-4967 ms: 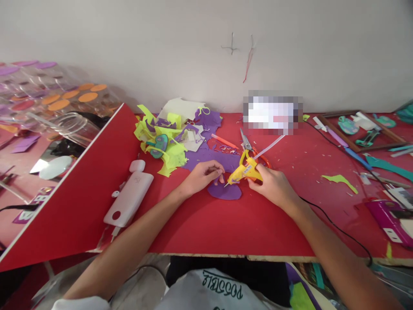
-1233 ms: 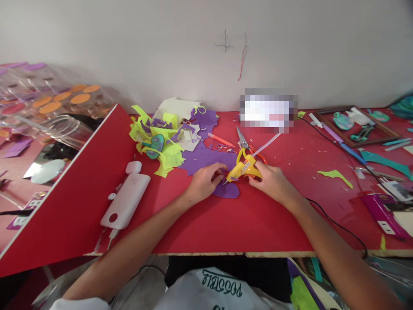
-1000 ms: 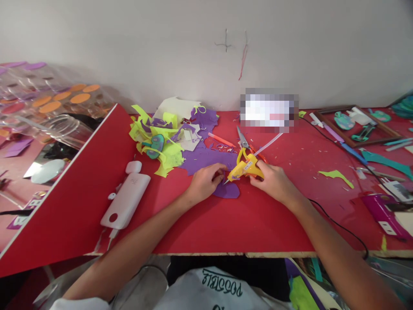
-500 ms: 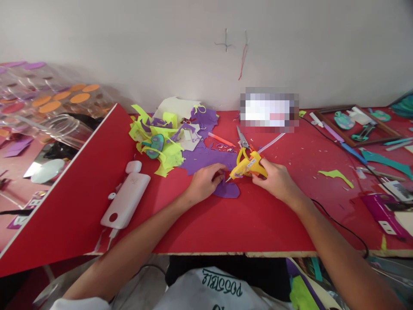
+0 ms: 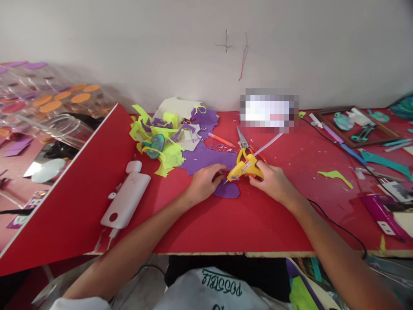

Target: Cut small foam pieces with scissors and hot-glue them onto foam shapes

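Observation:
My right hand (image 5: 272,183) is wrapped round the handle of a yellow hot glue gun (image 5: 242,168), with a clear glue stick (image 5: 269,144) poking out of its back. The nozzle points down and left, close to my left fingertips. My left hand (image 5: 206,183) is closed in a pinch on a small purple foam strip, mostly hidden by the fingers. Under the nozzle lies a rounded purple foam piece (image 5: 229,191) flat on the table. Just beyond the glue gun rest scissors (image 5: 242,140), and a larger purple foam sheet (image 5: 206,160) spreads behind my left hand.
Yellow-green foam scraps (image 5: 169,155) are heaped at the back left. A white power bank (image 5: 126,201) lies beside the red partition (image 5: 87,185). On the right are a wooden frame (image 5: 346,140), a purple cutter-like tool (image 5: 382,213) and a black cable (image 5: 338,224).
The glue gun in my right hand has shifted slightly left and down, bringing its nozzle nearer my left fingertips. My left hand has stayed in place.

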Demonstrator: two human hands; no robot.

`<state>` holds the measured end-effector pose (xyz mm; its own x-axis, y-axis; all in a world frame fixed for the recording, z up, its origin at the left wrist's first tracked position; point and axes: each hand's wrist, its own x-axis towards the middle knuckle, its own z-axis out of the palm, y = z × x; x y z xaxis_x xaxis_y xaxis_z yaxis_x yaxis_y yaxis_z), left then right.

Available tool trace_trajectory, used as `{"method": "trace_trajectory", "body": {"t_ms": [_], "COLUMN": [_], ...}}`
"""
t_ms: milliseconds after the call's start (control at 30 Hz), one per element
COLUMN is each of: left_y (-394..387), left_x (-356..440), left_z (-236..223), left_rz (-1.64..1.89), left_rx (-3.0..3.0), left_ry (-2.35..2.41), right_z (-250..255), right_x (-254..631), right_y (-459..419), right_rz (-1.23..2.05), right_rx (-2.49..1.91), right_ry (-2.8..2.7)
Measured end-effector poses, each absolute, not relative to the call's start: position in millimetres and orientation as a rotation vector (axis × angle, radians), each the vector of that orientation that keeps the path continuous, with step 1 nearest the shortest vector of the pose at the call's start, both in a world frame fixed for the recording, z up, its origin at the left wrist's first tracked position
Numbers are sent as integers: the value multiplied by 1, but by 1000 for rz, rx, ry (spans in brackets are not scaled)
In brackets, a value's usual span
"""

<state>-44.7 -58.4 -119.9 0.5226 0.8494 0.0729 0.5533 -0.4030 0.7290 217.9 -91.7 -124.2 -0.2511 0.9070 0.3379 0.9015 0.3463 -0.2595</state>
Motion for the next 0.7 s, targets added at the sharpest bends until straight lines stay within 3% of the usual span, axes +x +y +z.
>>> {"method": "trace_trajectory", "body": {"t_ms": [700], "left_y": [-59], "left_x": [-45], "left_z": [-122], "left_rz": [611], "left_rx": [2126], "left_ry": [1136], "right_z": [-119], "right_x": [214], "right_y": [-93], "right_rz": [39], "right_rx": [-1602], "right_ry": [-2251]}}
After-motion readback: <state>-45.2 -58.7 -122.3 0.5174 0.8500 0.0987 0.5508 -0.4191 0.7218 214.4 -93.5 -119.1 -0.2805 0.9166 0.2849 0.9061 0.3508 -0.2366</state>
